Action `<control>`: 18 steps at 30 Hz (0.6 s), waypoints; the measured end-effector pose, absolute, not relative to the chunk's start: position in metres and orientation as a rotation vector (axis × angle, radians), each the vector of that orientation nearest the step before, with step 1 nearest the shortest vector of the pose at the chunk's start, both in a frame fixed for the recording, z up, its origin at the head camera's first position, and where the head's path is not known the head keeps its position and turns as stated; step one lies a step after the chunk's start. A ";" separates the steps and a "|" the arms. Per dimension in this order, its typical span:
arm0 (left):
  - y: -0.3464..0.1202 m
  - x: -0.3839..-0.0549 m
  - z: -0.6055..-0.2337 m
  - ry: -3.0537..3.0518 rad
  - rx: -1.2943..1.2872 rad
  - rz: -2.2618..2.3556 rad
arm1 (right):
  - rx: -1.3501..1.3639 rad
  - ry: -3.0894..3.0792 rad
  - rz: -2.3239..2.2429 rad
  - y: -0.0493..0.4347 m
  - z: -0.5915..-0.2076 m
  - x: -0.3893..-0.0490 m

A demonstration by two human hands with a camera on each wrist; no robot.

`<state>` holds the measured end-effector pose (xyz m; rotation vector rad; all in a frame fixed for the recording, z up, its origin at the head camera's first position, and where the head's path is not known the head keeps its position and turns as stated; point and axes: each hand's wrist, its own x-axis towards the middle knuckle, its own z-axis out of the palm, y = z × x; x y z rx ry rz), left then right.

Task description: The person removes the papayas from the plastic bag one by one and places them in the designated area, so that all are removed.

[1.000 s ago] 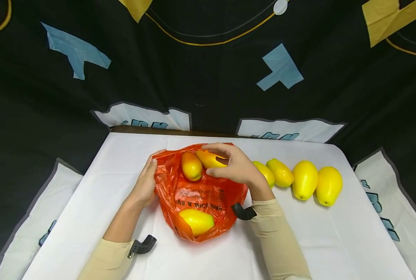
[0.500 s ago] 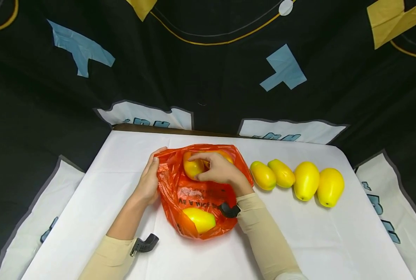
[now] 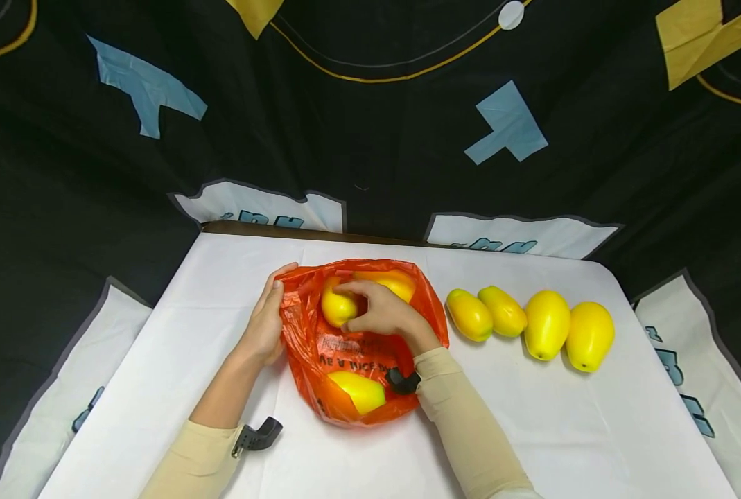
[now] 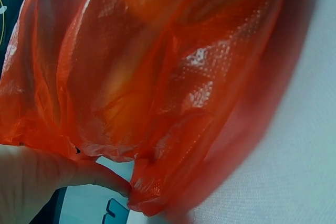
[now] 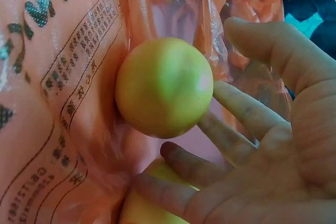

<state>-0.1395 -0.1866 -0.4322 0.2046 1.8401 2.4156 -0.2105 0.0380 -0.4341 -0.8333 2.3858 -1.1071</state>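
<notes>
**Fruit handled inside an orange bag held open at its mouth**

The right hand [image 3: 385,315] is reached into the mouth of the orange plastic bag [image 3: 351,360], its fingers [image 5: 236,111] spread and only loosely bent, with the tips laid against a round yellow-green fruit [image 5: 164,86]; nothing is clamped. A second yellow fruit [image 5: 149,203] lies under the lower fingers, just beside the first. The left hand [image 3: 264,326] is set at the bag's left rim, where the film is pinched between thumb and fingers [image 4: 100,174], apparently so that the mouth is kept open and the bag steady for the other hand. Another fruit [image 3: 358,391] is seen through the film at the bag's closed end, toward the near edge of the bench [image 3: 595,430]. The bag lies near the middle of the bench, its mouth turned to the far edge. Four loose yellow fruits [image 3: 532,322] are lined up toward the right edge, apart from the bag.
</notes>
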 end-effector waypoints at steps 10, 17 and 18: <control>-0.187 -0.139 -0.431 1.827 0.201 2.422 | -0.820 2.356 -1.143 0.037 -0.441 -0.207; -0.186 -0.140 -0.433 1.819 0.211 2.420 | -0.865 2.316 -1.192 0.037 -0.444 -0.204; -0.186 -0.140 -0.433 1.823 0.210 2.417 | -0.870 2.319 -1.195 0.037 -0.444 -0.203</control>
